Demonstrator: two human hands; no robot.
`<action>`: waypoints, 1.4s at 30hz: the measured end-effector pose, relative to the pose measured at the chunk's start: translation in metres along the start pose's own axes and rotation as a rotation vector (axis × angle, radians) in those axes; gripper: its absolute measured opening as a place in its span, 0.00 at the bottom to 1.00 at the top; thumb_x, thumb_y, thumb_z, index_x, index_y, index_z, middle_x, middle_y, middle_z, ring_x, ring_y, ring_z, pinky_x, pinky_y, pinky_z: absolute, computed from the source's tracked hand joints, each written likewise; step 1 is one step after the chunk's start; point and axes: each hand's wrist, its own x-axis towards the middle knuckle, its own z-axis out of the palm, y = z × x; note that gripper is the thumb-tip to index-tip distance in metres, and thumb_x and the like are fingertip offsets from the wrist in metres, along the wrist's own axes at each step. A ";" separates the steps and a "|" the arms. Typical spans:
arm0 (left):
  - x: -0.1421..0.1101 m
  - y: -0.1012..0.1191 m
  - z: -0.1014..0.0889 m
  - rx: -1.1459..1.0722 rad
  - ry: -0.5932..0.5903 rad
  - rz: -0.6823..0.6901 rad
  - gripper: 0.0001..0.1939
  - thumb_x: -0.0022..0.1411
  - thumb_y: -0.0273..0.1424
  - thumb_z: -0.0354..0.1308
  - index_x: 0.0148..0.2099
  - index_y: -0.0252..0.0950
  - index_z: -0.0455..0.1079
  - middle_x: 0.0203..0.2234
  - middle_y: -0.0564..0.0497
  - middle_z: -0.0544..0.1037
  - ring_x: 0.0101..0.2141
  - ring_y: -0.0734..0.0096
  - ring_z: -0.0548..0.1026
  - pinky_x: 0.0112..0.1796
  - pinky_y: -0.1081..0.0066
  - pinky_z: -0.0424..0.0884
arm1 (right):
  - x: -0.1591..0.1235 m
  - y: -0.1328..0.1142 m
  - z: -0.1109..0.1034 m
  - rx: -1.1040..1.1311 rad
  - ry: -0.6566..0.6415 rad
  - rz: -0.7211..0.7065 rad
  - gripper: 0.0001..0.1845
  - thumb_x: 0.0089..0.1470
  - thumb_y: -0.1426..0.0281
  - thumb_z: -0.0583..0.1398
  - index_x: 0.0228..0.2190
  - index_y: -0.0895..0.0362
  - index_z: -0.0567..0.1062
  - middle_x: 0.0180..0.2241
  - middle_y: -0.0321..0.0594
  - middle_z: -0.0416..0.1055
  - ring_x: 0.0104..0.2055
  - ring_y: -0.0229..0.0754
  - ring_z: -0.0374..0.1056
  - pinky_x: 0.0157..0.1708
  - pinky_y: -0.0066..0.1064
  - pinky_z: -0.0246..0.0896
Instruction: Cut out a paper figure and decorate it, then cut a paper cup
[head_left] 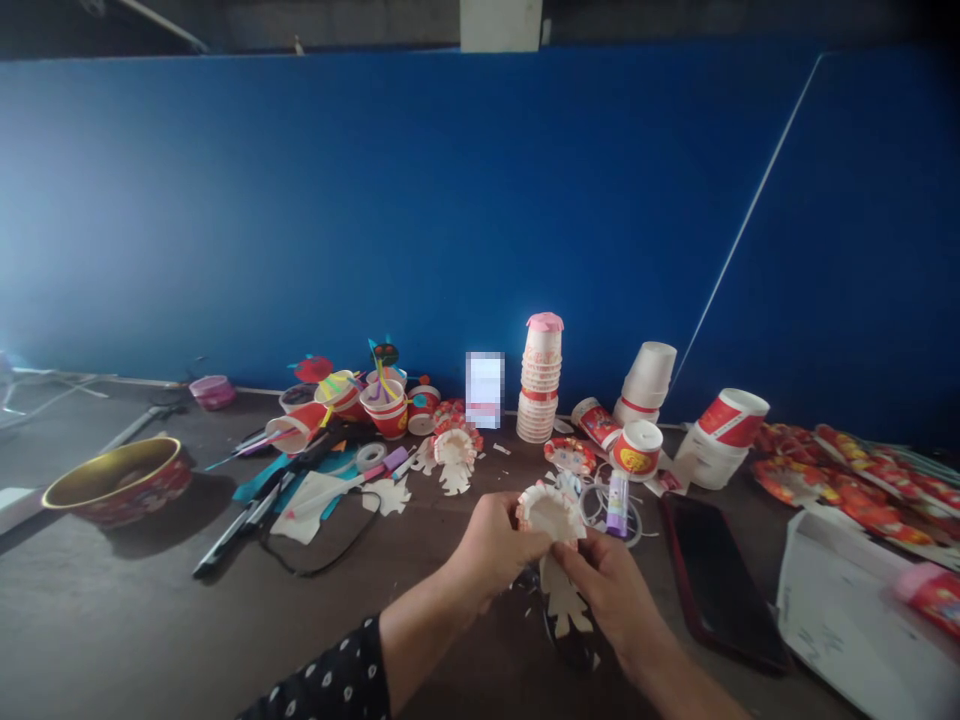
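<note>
Both hands hold a cut paper cup in front of me, its rim notched and folded outward all around. My left hand is closed on the cup's left side, thumb along the front. On the lower right, my right hand pinches the edge between thumb and fingers. A white cut paper strip with jagged edges hangs or lies just below the cup; whether it is joined to the cup, I cannot tell. Beneath it, a dark object on the table is mostly covered. Just behind the hands lies a similar fringed paper piece.
A tall stack of paper cups stands behind my hands. To the right are a purple glue stick, more cups and a phone. Leftward lie a red-and-gold bowl, decorated cups and white paper scraps.
</note>
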 end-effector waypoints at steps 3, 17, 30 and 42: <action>-0.001 0.001 0.000 -0.077 -0.039 -0.006 0.08 0.39 0.25 0.56 0.27 0.30 0.72 0.18 0.54 0.70 0.21 0.78 0.62 0.24 0.76 0.58 | 0.002 0.003 -0.001 -0.031 0.025 -0.012 0.17 0.43 0.57 0.61 0.24 0.59 0.72 0.17 0.32 0.67 0.18 0.36 0.60 0.18 0.25 0.53; 0.006 -0.013 0.001 -0.049 0.078 -0.055 0.03 0.38 0.26 0.53 0.18 0.31 0.64 0.13 0.57 0.61 0.17 0.80 0.56 0.20 0.75 0.52 | 0.005 0.008 -0.003 0.069 -0.022 -0.030 0.14 0.45 0.62 0.62 0.32 0.59 0.75 0.24 0.37 0.74 0.26 0.43 0.69 0.23 0.28 0.61; 0.004 -0.021 0.006 -0.091 0.157 -0.074 0.05 0.39 0.29 0.54 0.19 0.31 0.66 0.12 0.56 0.62 0.16 0.80 0.58 0.19 0.76 0.53 | 0.002 0.000 0.002 0.322 0.001 0.105 0.13 0.35 0.63 0.68 0.24 0.59 0.76 0.19 0.34 0.73 0.20 0.36 0.64 0.21 0.25 0.57; 0.000 -0.011 0.004 -0.082 0.098 -0.074 0.07 0.40 0.29 0.56 0.17 0.32 0.64 0.12 0.57 0.62 0.16 0.80 0.58 0.20 0.76 0.56 | 0.002 0.001 0.003 0.326 0.043 0.062 0.13 0.35 0.64 0.69 0.21 0.59 0.75 0.15 0.29 0.68 0.17 0.31 0.57 0.17 0.23 0.48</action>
